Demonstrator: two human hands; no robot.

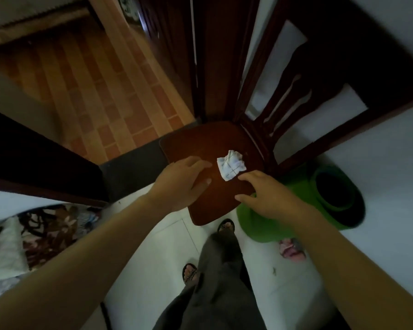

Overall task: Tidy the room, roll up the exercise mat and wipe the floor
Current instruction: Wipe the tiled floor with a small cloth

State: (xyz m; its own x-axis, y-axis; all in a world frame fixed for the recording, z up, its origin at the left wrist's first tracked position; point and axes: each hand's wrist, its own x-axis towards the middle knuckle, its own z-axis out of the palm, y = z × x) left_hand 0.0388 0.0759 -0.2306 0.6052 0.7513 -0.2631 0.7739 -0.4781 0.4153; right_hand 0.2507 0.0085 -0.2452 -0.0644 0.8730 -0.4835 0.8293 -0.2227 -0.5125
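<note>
Left hand [181, 182], right hand [270, 198]: grips spread beside folded cloth [231, 165] on chair seat [200, 144] | risk: a brush may slide it off.

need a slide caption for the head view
Left hand and right hand reach for a folded white cloth on a wooden chair.

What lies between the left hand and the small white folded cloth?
In the head view, only a bare strip of the dark brown wooden chair seat separates the left hand from the small white folded cloth.
</note>
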